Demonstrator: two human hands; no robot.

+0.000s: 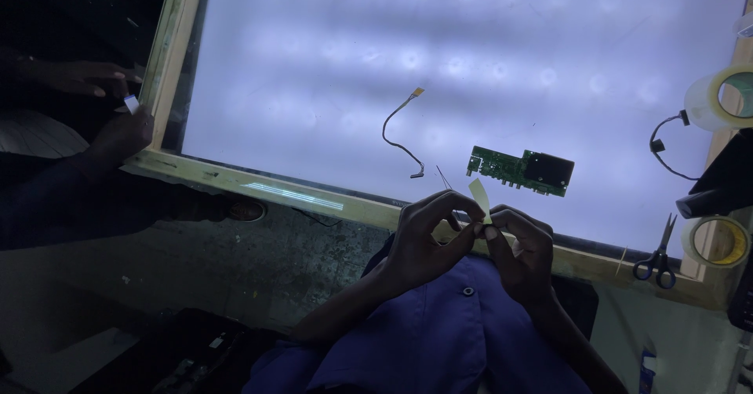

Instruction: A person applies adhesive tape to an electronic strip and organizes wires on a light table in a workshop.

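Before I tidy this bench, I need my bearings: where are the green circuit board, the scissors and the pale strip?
green circuit board [522, 170]: head view, middle of board.
scissors [661, 254]: head view, pivot above handles.
pale strip [480, 198]: head view, free upper part.

just one head cam here, looking steeply down. hands [471, 241] sit close, the lit panel [471, 56] stretches beyond.

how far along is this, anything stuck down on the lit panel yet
Nothing looks fastened: the green circuit board and thin cable lie loose on the lit panel. In hand: left hand and right hand pinch a small strip of tape together. Left: that strip is not yet on anything.
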